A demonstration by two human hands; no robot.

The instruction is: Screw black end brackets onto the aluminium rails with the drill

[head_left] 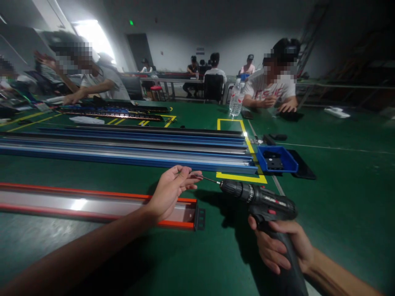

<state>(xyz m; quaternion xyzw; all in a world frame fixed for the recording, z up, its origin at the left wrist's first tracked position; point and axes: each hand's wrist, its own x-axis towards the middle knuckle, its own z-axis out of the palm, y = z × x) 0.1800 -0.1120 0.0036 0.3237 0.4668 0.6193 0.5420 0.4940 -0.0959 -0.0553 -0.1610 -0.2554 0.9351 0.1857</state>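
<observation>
A black cordless drill (271,203) is gripped by its handle in my right hand (277,246), its long thin bit pointing left. My left hand (173,185) is at the bit's tip, thumb and fingers pinched there; whatever small piece they hold is too small to make out. Under my left wrist lies an orange-edged channel (123,205) with a black end bracket (200,219) at its right end. Beyond my hands, several long blue and silver rails (138,154) lie side by side.
A blue bin (291,164) with black parts stands right of the rails, beside a dark flat plate (304,166). Two water bottles (236,98) stand farther back. One person (271,88) sits across the green table (345,197), another person (105,82) at the far left.
</observation>
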